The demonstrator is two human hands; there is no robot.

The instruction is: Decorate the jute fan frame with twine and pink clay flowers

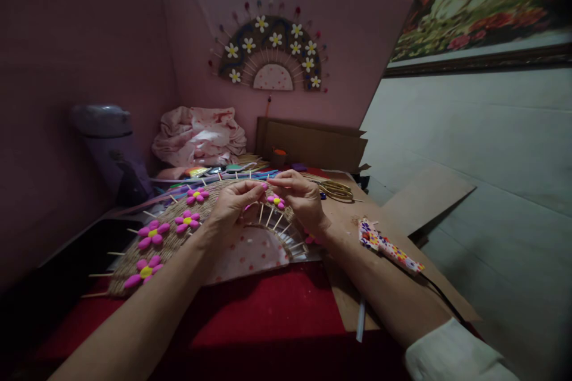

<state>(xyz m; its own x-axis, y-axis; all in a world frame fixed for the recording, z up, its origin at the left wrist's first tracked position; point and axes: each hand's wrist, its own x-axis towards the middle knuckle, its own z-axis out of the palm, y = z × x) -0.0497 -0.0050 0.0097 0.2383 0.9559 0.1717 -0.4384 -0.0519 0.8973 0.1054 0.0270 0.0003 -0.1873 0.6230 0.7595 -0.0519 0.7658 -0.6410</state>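
Observation:
A half-round fan of coiled twine (172, 214) lies under my hands, with thin wooden sticks poking from its rim. Pink clay flowers (153, 233) with yellow centres sit along it. A dotted pink half-circle (250, 253) fills its inner part. Above the fan, my left hand (235, 202) pinches a small pink clay piece (264, 187) between thumb and fingertips. Close by on the right, my right hand (300, 195) has thumb and fingers pressed together; whatever is between them is too small to make out. One more pink flower (277, 201) shows between the hands.
A flower-patterned glue gun (386, 245) lies on brown cardboard at right, beside a translucent stick (360, 320). Behind are folded cardboard (313, 146), crumpled pink cloth (201, 137) and a purple flask (109, 149). A finished-looking daisy fan (272, 50) hangs on the pink board.

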